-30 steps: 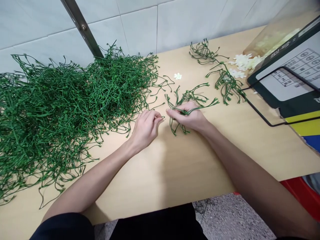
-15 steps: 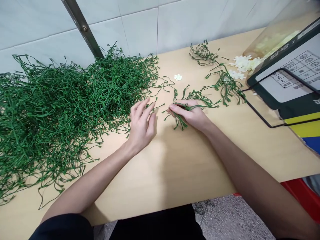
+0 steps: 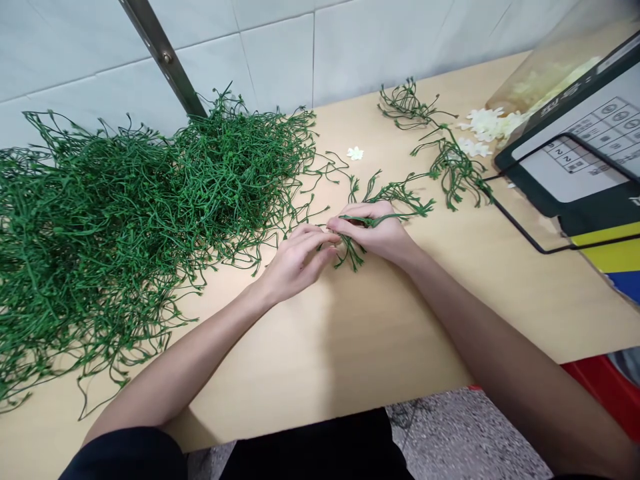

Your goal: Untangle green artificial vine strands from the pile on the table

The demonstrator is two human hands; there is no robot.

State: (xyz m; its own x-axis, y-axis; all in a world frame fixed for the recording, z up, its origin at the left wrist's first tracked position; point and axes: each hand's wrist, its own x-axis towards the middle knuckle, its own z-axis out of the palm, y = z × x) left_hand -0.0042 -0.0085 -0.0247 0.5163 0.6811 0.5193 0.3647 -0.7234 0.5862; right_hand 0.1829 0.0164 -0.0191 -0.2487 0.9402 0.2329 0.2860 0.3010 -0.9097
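My right hand (image 3: 377, 230) is closed around a green plastic flower stem (image 3: 353, 257), whose thin branches stick out below and to the right of the fingers. My left hand (image 3: 303, 257) meets it from the left, thumb and fingertips drawn together on the stem's branch ends beside the right thumb. The exact grip at the fingertips is partly hidden. Just behind the right hand, more branched green stems (image 3: 400, 190) lie on the table. A large tangled pile of green stems (image 3: 125, 220) spreads to the left of both hands.
A single white petal piece (image 3: 355, 153) lies beyond my hands. Further green stems (image 3: 453, 167) rest at the back right, near white petals (image 3: 487, 125) spilling from a clear container. A dark printed box (image 3: 580, 153) with a black wire handle (image 3: 520, 230) leans there. A metal post (image 3: 167, 60) stands behind the pile.
My left hand has moved right from near the pile, its spread fingers closing in at my right hand's fingertips. The right hand, still gripping the stem, has shifted slightly left.
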